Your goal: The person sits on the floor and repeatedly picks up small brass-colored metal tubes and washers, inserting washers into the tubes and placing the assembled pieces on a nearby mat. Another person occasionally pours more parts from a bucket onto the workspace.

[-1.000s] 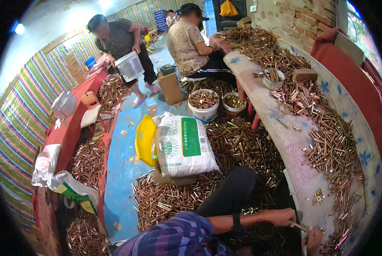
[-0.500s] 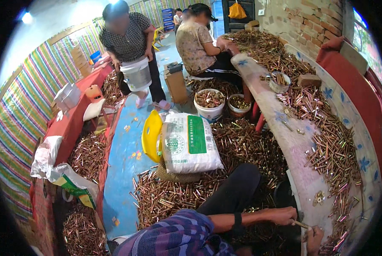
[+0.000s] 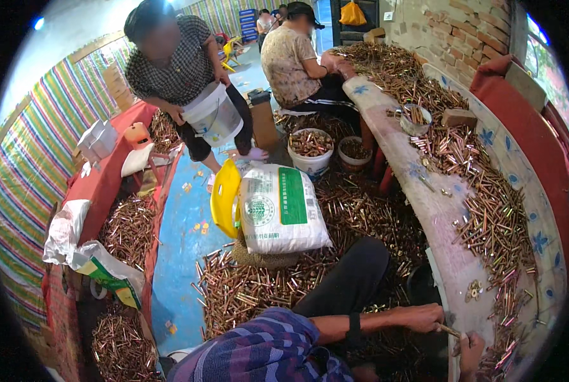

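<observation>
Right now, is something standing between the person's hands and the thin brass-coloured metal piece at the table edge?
Nothing visible does. The left hand already pinches the thin brass-coloured metal piece at the pale table edge. The right hand sits just below its far end, though whether it touches is unclear.

**Bucket carrier closer**

Person in checked shirt (image 3: 170,60) with white bucket (image 3: 212,116) now stands nearer, beside red table (image 3: 100,184), just above yellow tray (image 3: 224,197); earlier farther back. White sack (image 3: 278,210) appears larger in view.
</observation>
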Demonstrator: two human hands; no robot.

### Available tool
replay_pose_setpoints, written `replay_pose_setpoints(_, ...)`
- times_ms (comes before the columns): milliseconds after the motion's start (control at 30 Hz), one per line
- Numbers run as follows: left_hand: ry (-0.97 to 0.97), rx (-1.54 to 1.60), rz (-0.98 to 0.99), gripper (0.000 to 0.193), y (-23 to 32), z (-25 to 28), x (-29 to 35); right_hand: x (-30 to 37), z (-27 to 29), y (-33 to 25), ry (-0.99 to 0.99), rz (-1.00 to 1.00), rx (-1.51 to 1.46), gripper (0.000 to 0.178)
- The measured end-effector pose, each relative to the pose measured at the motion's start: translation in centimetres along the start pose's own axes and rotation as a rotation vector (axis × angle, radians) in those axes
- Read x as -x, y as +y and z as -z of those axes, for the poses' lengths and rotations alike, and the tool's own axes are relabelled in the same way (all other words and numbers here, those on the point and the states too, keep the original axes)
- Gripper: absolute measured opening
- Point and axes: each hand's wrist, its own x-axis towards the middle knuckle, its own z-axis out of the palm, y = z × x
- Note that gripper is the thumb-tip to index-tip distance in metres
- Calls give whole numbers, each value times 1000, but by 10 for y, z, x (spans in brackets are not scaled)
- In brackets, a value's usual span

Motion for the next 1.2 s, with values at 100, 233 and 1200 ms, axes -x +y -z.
replay_pose_setpoints(100, 7, 13, 24, 22, 8, 1, 5, 2, 2, -13, -78, 7, 95, 40)
replay_pose_setpoints(233, 61, 17, 32, 23, 20, 5, 12, -2, 8, -22, -123, 233, 303, 43)
replay_pose_setpoints(1200, 8, -27, 60, 26, 24, 1, 37, 8, 9, -15, -218, 121, 270, 23)
